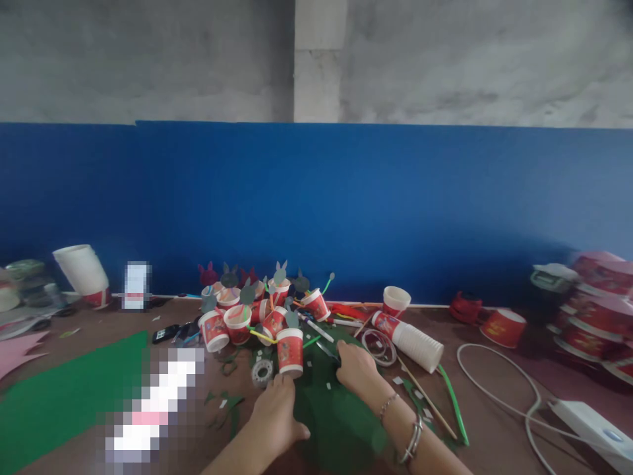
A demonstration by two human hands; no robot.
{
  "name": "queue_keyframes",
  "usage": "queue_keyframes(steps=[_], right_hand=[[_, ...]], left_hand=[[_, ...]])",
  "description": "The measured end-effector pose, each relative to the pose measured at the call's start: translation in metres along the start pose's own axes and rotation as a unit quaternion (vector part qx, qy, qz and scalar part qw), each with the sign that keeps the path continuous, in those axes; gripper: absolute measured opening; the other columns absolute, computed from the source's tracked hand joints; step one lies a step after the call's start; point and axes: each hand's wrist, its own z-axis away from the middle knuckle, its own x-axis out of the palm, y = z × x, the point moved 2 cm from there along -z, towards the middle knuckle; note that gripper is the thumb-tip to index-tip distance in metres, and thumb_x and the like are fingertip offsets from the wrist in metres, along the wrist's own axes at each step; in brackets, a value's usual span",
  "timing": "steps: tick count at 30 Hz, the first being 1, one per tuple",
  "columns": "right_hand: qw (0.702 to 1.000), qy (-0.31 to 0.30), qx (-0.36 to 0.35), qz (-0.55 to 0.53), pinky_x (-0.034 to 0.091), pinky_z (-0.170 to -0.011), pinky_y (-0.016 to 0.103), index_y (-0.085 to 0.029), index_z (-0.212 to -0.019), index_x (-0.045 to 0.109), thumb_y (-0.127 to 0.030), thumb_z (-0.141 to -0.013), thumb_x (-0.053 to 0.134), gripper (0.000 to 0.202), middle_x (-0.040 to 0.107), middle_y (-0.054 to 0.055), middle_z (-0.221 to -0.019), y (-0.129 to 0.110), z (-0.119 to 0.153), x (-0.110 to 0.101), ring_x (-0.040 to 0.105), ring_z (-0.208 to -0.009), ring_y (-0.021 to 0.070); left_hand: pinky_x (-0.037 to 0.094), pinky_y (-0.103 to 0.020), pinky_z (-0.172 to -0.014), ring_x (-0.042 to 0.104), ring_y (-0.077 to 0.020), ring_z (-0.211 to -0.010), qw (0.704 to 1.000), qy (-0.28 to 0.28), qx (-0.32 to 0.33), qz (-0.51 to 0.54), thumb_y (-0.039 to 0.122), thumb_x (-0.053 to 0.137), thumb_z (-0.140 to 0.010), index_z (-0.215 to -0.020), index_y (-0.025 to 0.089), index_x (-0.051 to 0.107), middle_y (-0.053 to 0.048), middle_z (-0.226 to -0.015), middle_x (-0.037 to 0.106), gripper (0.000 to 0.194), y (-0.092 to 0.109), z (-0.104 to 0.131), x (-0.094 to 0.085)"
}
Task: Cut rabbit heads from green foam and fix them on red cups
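My left hand (277,410) is at the front of the pile, thumb spread away, its fingertips by the base of a red-and-white paper cup (290,353). Whether they touch the cup I cannot tell. My right hand (357,367) is curled at the pile's right side, around the end of a thin silver-bladed tool (327,352); its handle is hidden. Several more paper cups (238,324) with coloured straw-like arms and rabbit-shaped heads (280,272) stand crowded behind. A roll of clear tape (262,373) lies left of the nearest cup. Dark green paper (336,422) lies beneath my hands.
A stack of paper cups (415,343) lies at right, beside a wooden stick (428,399) and a green strip (453,406). A white cable (499,349) loops near a power strip (593,425). Green sheets (74,396) lie left; a blue wall panel (316,198) rises behind.
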Motion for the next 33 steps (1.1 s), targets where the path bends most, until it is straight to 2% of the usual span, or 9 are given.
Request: queue_keyframes(steps=[7, 11, 15, 17, 20, 23, 26, 30, 33], right_hand=[[0.999, 0.011, -0.019, 0.027, 0.041, -0.070, 0.026, -0.012, -0.103, 0.059, 0.003, -0.069, 0.048, 0.039, 0.067, 0.015, -0.102, 0.013, -0.002, -0.006, 0.065, -0.093, 0.0240], [0.999, 0.015, -0.027, 0.033, 0.041, -0.072, 0.027, -0.012, -0.106, 0.060, 0.003, -0.069, 0.048, 0.042, 0.070, 0.014, -0.099, 0.018, -0.001, -0.011, 0.065, -0.095, 0.0243], [0.998, 0.033, -0.016, 0.049, 0.040, -0.075, 0.031, -0.013, -0.104, 0.063, -0.001, -0.069, 0.050, 0.039, 0.070, 0.015, -0.100, 0.024, -0.002, -0.024, 0.064, -0.098, 0.0277], [0.997, 0.045, -0.015, 0.054, 0.039, -0.078, 0.032, -0.015, -0.103, 0.064, -0.002, -0.070, 0.050, 0.038, 0.070, 0.015, -0.101, 0.028, -0.003, -0.033, 0.063, -0.098, 0.0275], [0.996, 0.062, -0.020, 0.059, 0.037, -0.080, 0.033, -0.017, -0.103, 0.064, -0.004, -0.071, 0.049, 0.037, 0.070, 0.013, -0.102, 0.032, -0.004, -0.048, 0.063, -0.098, 0.0271], [0.995, 0.068, -0.030, 0.065, 0.036, -0.081, 0.035, -0.017, -0.102, 0.064, -0.004, -0.070, 0.050, 0.037, 0.070, 0.013, -0.098, 0.035, -0.003, -0.061, 0.063, -0.095, 0.0275], [0.994, 0.069, -0.047, 0.070, 0.035, -0.083, 0.035, -0.016, -0.097, 0.066, -0.004, -0.065, 0.052, 0.037, 0.069, 0.013, -0.099, 0.037, -0.002, -0.071, 0.061, -0.096, 0.0278], [0.991, 0.116, -0.062, 0.022, 0.035, -0.087, 0.037, -0.016, -0.106, 0.064, -0.010, -0.064, 0.056, 0.043, 0.063, 0.014, -0.110, 0.042, -0.006, -0.079, 0.056, -0.104, 0.0284], [0.984, 0.162, -0.057, -0.039, 0.040, -0.083, 0.033, -0.017, -0.116, 0.058, -0.017, -0.070, 0.053, 0.046, 0.062, 0.011, -0.111, 0.046, -0.012, -0.082, 0.058, -0.100, 0.0237]], left_hand=[[0.039, -0.036, -0.090, 0.051, -0.0358, -0.113, 0.999, -0.023, -0.016, 0.047, 0.016, 0.077, -0.047, -0.130, 0.009, 0.041, -0.021, -0.123, 0.053, 0.090, 0.002, -0.002, 0.008], [0.042, -0.038, -0.082, 0.058, -0.0374, -0.101, 0.998, -0.031, -0.021, 0.045, 0.021, 0.077, -0.046, -0.100, 0.014, 0.059, -0.017, -0.104, 0.063, 0.057, -0.005, -0.008, 0.015], [0.042, -0.030, -0.062, 0.061, -0.0237, -0.072, 0.985, -0.012, -0.006, 0.172, 0.024, 0.069, -0.058, -0.064, 0.020, 0.050, -0.002, -0.069, 0.059, 0.021, -0.001, -0.017, 0.016], [0.037, -0.024, -0.047, 0.054, -0.0150, -0.051, 0.940, -0.090, -0.028, 0.329, 0.033, 0.067, -0.064, -0.062, 0.021, 0.045, 0.004, -0.056, 0.051, 0.025, 0.006, -0.022, 0.019], [0.025, -0.017, -0.036, 0.041, -0.0071, -0.035, 0.836, -0.218, -0.081, 0.496, 0.038, 0.071, -0.061, -0.067, 0.020, 0.045, 0.007, -0.050, 0.048, 0.032, 0.017, -0.028, 0.022], [0.014, -0.013, -0.033, 0.032, -0.0018, -0.030, 0.794, -0.265, -0.110, 0.536, 0.033, 0.075, -0.058, -0.068, 0.019, 0.047, 0.007, -0.048, 0.049, 0.033, 0.023, -0.030, 0.021], [0.014, -0.012, -0.033, 0.034, -0.0005, -0.031, 0.794, -0.279, -0.094, 0.531, 0.032, 0.076, -0.055, -0.069, 0.017, 0.050, 0.005, -0.050, 0.052, 0.033, 0.025, -0.029, 0.018], [0.016, -0.014, -0.028, 0.040, -0.0026, -0.031, 0.828, -0.291, -0.019, 0.478, 0.038, 0.072, -0.058, -0.072, 0.015, 0.054, 0.005, -0.053, 0.054, 0.032, 0.029, -0.023, 0.004], [0.018, -0.014, -0.029, 0.043, -0.0031, -0.033, 0.847, -0.251, 0.044, 0.468, 0.043, 0.063, -0.068, -0.083, 0.016, 0.054, 0.005, -0.057, 0.055, 0.032, 0.031, -0.022, -0.011]])
